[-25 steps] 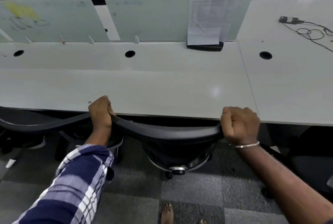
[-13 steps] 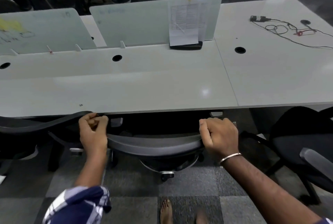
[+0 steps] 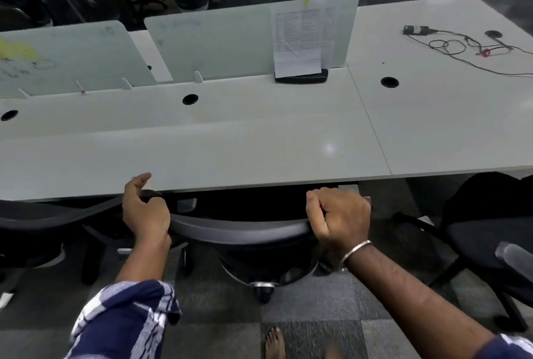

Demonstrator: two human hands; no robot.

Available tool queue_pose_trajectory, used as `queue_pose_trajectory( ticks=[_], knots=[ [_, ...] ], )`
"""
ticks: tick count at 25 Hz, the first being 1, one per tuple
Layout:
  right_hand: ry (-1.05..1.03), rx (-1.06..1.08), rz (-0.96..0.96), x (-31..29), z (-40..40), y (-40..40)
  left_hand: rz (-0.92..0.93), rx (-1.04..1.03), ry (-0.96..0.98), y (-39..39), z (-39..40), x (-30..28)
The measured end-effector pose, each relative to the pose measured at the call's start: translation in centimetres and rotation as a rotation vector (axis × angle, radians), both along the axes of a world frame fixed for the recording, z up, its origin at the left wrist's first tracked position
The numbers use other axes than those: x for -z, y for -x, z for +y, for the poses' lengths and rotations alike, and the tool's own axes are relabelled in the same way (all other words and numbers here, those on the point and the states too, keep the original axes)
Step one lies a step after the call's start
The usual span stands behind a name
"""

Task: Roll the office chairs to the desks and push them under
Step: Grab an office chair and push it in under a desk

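At the far left a black office chair point(image 3: 43, 214) sits with its back just under the near edge of the white table point(image 3: 202, 150). Next to it, the left hand point(image 3: 145, 208) has its thumb raised against the table edge and its fingers loosely curled; it rests at the left end of the middle chair's backrest point(image 3: 239, 230), and I cannot tell whether the fingers actually grip it. The forearm reaches forward from a rolled blue and white checked sleeve point(image 3: 124, 321). The backrest is a curved grey-black bar running between the two hands, close below the table edge, with the seat hidden in shadow under the table and the chair's base and a castor point(image 3: 264, 289) showing on the grey carpet. The right hand point(image 3: 340, 214) is curled in a fist over the right end of that backrest, knuckles up, a thin metal bangle point(image 3: 356, 250) on the wrist, the bare forearm slanting in from the lower right. Further right another black chair point(image 3: 490, 240) stands out from the table, turned partly sideways.
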State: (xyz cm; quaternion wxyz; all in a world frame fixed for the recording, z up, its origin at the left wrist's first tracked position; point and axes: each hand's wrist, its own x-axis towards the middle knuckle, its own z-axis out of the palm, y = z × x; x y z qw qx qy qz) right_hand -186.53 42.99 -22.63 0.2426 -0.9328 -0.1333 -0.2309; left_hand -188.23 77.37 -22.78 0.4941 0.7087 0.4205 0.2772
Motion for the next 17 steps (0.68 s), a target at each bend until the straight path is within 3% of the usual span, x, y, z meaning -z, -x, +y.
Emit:
queue_pose_trajectory(
  ticks=[9, 17],
  knots=[
    [-0.038, 0.024, -0.014, 0.8, 0.0, -1.5, -0.053, 0.041, 0.011, -0.5, -0.3, 1.0],
    [0.005, 0.055, -0.038, 0.5, 0.1, -1.4, 0.075, 0.064, -0.073, 0.1, -0.4, 0.2]
  ],
)
